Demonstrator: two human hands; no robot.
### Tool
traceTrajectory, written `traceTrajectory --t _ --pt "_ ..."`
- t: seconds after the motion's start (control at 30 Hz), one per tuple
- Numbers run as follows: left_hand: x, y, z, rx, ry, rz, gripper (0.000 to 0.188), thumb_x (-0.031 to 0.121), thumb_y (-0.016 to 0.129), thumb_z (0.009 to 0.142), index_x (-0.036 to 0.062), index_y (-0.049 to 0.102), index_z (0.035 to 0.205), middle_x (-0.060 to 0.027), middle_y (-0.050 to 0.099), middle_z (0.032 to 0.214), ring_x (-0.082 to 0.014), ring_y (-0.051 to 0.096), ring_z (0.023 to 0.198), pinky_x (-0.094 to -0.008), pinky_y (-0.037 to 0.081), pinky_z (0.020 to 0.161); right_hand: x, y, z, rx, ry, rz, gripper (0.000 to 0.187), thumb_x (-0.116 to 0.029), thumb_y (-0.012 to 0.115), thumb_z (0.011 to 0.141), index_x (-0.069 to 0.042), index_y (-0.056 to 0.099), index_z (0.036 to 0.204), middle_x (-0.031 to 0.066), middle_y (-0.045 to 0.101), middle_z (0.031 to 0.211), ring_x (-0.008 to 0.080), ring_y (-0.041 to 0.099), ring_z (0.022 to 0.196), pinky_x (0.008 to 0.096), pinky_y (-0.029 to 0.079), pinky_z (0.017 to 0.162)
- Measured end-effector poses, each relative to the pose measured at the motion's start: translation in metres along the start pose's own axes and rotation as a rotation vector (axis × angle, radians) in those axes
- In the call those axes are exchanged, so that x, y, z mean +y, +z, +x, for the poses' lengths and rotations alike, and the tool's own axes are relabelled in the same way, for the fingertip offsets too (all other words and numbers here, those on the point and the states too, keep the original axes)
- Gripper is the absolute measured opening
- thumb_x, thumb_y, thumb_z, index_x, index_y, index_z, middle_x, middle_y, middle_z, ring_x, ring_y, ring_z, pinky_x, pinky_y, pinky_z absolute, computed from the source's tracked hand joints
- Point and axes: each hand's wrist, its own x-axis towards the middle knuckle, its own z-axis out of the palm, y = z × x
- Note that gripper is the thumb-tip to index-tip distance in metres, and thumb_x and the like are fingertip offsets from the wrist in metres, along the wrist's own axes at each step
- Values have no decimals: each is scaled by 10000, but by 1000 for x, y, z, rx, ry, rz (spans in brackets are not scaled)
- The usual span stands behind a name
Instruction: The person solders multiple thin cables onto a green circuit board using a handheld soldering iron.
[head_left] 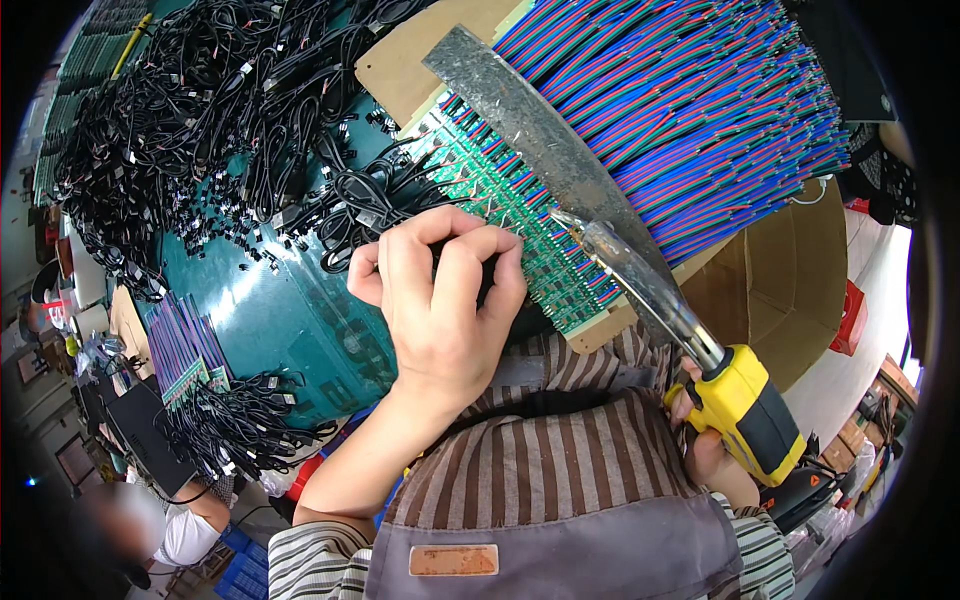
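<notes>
Striped apron point(560, 470), yellow-handled soldering iron point(690, 340), ribbed green circuit strips point(510, 210)

- Pretty clearly an electronics assembly workshop, the small hand-soldering kind, not a home bench.
- The teal-green worktable point(270, 310) is buried under a huge tangled heap of black plugged cables point(210, 110).
- A long row of small green circuit boards point(520, 215) sits side by side, each one feeding into a wide fan of red, green and blue striped wires point(690, 110).
- A yellow-and-black handled soldering iron point(690, 340) is pointed at those boards.
- A flat grey metal bar point(540, 140) lies across the wires.
- A second, smaller batch of boards with purple wires point(185, 350) sits at the left edge, plus an open brown cardboard box point(790, 290) on the right.
</notes>
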Motion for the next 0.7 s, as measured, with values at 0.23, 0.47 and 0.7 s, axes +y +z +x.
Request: traceTrajectory --t 0.23,0.47,0.7 --pt "-10 -7 7 -86 74 -21 234 51 799 650 119 675 837 -15 590 864 -196 579 845 -344 366 819 -6 4 0 -28 32 -79 277 -225 670 747 -12 677 923 137 671 875 316 672 767 364 547 700" --pt "-14 -8 11 -87 146 -58 267 67 787 604 160 661 820 23 552 862 -174 574 840 -358 323 808 -19 4 21 -87 -173 -264 197 -142 677 728 -20 659 882 112 661 841 282 668 737 350 539 667" --pt "-16 -7 12 -85 150 -81 267 69 784 604 156 657 822 24 554 860 -169 574 838 -359 321 813 -37 5 30 -101 83 -195 466 -509 517 932 -56 613 885 38 620 782 182 584 733 303 455 668"
